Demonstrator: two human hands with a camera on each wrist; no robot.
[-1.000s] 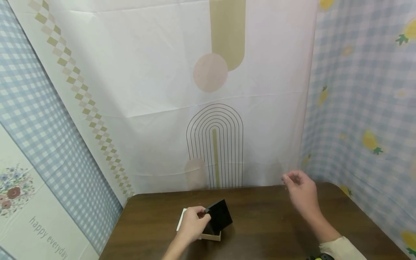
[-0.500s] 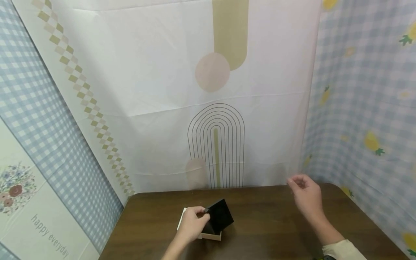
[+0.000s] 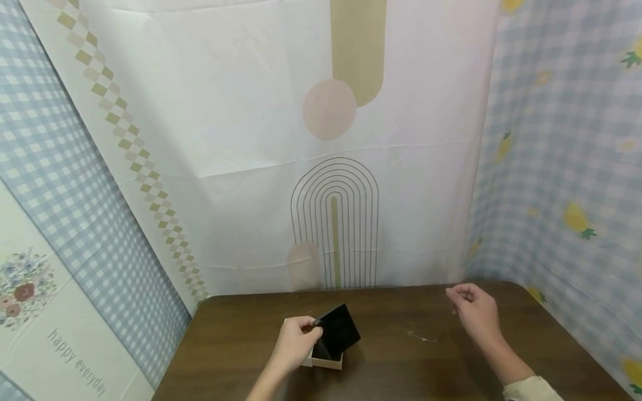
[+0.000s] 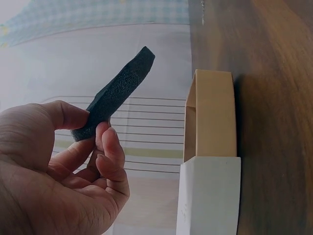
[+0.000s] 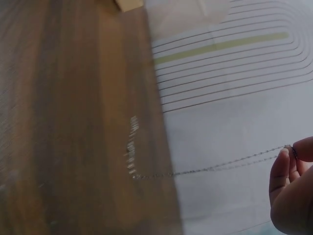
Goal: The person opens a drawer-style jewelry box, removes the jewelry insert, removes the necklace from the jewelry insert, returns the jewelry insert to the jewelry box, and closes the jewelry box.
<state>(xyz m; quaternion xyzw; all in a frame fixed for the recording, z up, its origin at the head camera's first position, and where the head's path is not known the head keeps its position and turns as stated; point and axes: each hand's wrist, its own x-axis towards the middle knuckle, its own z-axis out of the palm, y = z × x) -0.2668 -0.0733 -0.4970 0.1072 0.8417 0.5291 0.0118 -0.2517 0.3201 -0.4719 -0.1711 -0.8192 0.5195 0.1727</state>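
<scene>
One chain hangs from the right hand, pinched at its fingertips; the left hand pinches black foam.

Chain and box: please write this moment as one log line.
left hand: pinches black pad; right hand: pinches chain, partly on table; box: open, on table

A thin chain bars the way between the box and the right hand, running from that hand's fingertips down onto the table; bare wood on the near side leaves a passage. The tilted black pad in the left hand obstructs reaching into the box from above, and hanging white cloth closes the far edge
</scene>
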